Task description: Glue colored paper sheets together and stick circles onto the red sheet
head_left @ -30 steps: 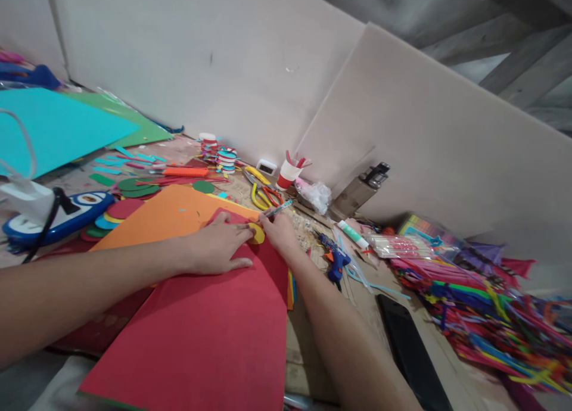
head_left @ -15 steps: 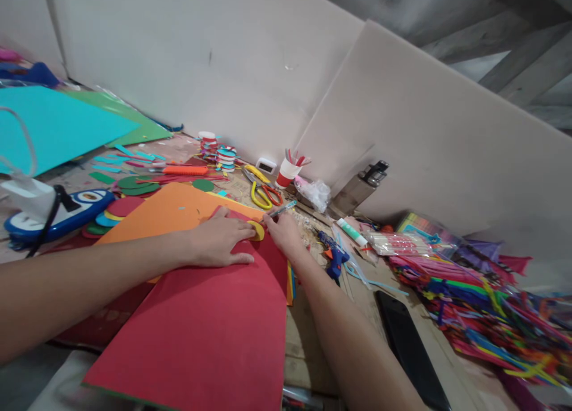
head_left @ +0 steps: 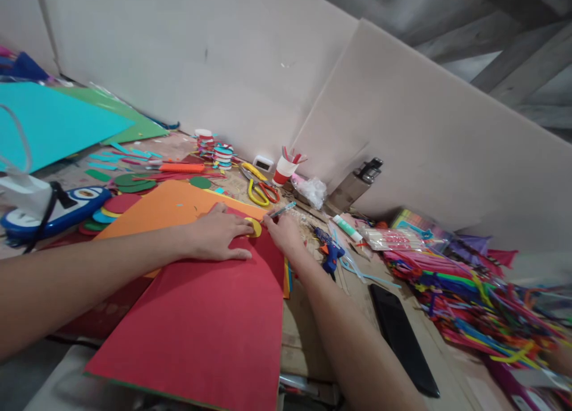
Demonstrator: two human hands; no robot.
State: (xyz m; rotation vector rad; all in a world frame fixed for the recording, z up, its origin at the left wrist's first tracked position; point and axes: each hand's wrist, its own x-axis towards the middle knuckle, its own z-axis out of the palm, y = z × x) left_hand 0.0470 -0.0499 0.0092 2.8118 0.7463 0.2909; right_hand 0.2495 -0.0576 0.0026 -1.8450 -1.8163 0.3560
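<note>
My left hand (head_left: 218, 235) lies flat on a red sheet (head_left: 201, 333), thumb spread away from the fingers. Its fingertips press on a small yellow disc (head_left: 254, 227) near the sheet's far edge. My right hand (head_left: 282, 232) is closed around a slim pen (head_left: 282, 209), just right of the disc. The pen's tip is hidden by the hand. Beneath the red sheet, an orange sheet (head_left: 156, 205) sticks out to the left.
Yellow-handled pliers (head_left: 255, 184), a red and white cup (head_left: 285, 168) and a bottle (head_left: 355, 187) stand or lie behind. Rightward are a blue glue gun (head_left: 330, 253), a glue stick (head_left: 347, 227), a black phone (head_left: 402, 339) and heaped pipe cleaners (head_left: 482, 304). An orange-handled cutter (head_left: 182, 168) lies left.
The view has shifted slightly, so everything sits a little further left. A bit more of the yellow disc shows beside my left fingers. The right hand keeps the pen.
</note>
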